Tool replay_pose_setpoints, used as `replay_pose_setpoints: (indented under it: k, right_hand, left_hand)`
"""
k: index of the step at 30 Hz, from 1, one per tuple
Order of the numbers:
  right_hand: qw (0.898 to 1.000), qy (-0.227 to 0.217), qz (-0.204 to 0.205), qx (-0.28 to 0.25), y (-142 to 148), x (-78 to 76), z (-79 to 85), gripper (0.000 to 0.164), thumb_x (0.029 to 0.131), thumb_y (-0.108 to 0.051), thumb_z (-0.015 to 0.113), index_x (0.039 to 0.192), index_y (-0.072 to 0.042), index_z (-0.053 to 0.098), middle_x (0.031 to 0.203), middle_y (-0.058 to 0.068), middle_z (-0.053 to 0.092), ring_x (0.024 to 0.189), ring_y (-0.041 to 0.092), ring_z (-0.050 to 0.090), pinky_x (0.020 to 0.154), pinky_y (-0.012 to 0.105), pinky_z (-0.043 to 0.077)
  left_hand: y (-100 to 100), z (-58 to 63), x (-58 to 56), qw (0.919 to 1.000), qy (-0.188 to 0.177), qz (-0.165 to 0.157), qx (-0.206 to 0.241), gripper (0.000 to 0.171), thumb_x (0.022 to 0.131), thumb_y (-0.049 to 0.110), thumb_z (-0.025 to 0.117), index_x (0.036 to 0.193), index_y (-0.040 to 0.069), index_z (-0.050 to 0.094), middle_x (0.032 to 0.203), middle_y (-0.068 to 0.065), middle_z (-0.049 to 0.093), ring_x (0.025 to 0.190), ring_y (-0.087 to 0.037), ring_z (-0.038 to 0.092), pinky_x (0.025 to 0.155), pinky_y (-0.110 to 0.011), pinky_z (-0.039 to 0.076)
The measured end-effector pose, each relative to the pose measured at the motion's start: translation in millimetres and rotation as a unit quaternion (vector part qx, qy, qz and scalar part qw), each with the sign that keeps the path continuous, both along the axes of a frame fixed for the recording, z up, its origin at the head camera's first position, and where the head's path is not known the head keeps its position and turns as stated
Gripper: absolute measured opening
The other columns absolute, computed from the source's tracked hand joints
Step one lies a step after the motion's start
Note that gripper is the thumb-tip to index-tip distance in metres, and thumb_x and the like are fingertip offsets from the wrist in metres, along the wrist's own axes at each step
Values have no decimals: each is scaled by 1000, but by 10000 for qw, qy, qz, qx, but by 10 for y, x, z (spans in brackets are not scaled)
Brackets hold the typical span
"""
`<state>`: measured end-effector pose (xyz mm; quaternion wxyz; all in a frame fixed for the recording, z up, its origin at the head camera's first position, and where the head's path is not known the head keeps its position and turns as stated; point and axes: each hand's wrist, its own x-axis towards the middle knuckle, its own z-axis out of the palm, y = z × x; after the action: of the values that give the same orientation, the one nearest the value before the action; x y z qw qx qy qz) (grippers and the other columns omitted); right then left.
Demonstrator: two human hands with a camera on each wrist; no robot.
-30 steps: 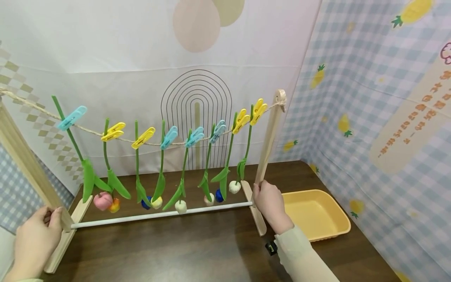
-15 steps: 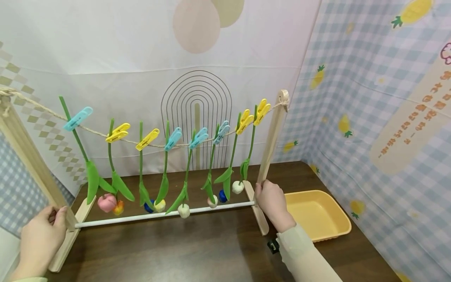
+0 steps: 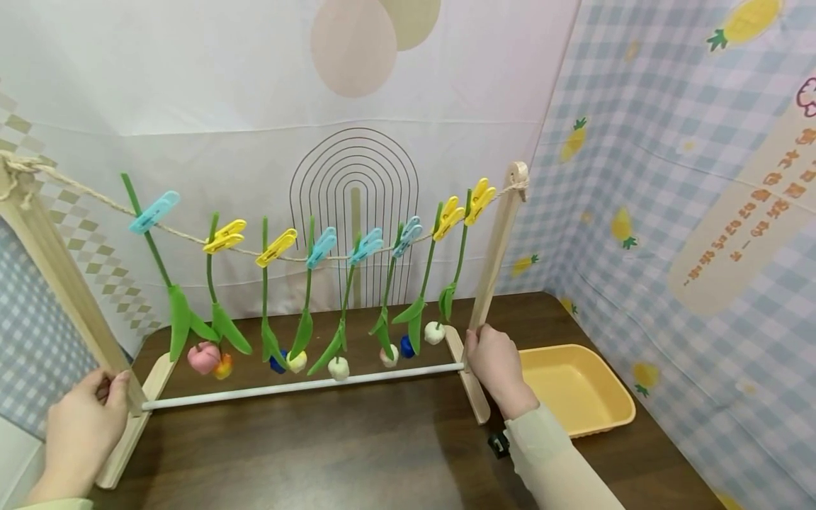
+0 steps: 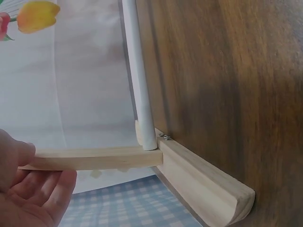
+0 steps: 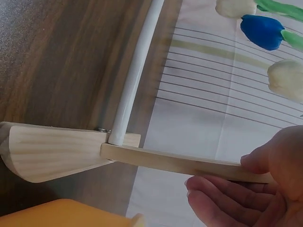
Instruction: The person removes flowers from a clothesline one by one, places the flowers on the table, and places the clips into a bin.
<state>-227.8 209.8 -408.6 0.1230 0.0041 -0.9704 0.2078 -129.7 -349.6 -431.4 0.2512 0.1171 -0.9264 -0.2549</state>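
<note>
One brown table (image 3: 306,453) is bearing a wooden rack (image 3: 495,262), its white rod (image 3: 255,392) running low between two posts (image 3: 66,283). Eight tulips (image 3: 302,334) are hanging heads-down, and I'm watching the left hand (image 3: 86,428) and right hand (image 3: 499,365) gripping a post each, the rack spanning between them, clothespins (image 3: 277,247) well above.

Rack (image 3: 306,387) on table (image 3: 306,453), tray (image 3: 574,389) to its right, curtain (image 3: 210,85) behind; flowers (image 3: 338,368) hang from rope (image 3: 185,234) between two posts (image 3: 497,255).
</note>
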Motion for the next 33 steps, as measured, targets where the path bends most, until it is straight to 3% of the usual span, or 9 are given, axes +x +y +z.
replay_pose_setpoints:
  k: [6, 14, 26, 33]
  right_hand:
    - [10000, 15, 50, 20, 17, 20, 14, 31, 100, -22, 51, 82, 0, 64, 58, 6, 55, 42, 16, 49, 39, 31, 40]
    - [9999, -157, -40, -47, 64, 46, -1, 31, 100, -23, 50, 84, 0, 64, 60, 6, 56, 43, 17, 50, 40, 31, 41]
    - [9999, -112, -15, -21, 120, 86, 19, 31, 99, -22, 51, 81, 0, 63, 58, 6, 55, 42, 16, 49, 38, 31, 41]
    - [9996, -244, -59, -127, 117, 109, 41, 31, 100, -22, 51, 82, 0, 64, 57, 5, 55, 41, 16, 50, 38, 30, 41]
  left_hand:
    - [11, 30, 11, 10000, 44, -40, -26, 25, 96, 16, 54, 82, -2, 61, 73, -24, 65, 61, -45, 60, 47, -48, 42]
    - [67, 42, 52, 10000, 15, -75, -17, 23, 96, 18, 55, 84, 0, 61, 80, -26, 66, 69, -49, 61, 55, -53, 43]
    - [97, 17, 67, 9998, 27, -206, -26, 22, 96, 19, 56, 80, 4, 61, 76, -20, 67, 60, -31, 60, 50, -37, 40]
    - [90, 3, 81, 9997, -58, -253, 40, 24, 97, 21, 55, 82, 3, 62, 80, -22, 68, 67, -41, 64, 50, -42, 44]
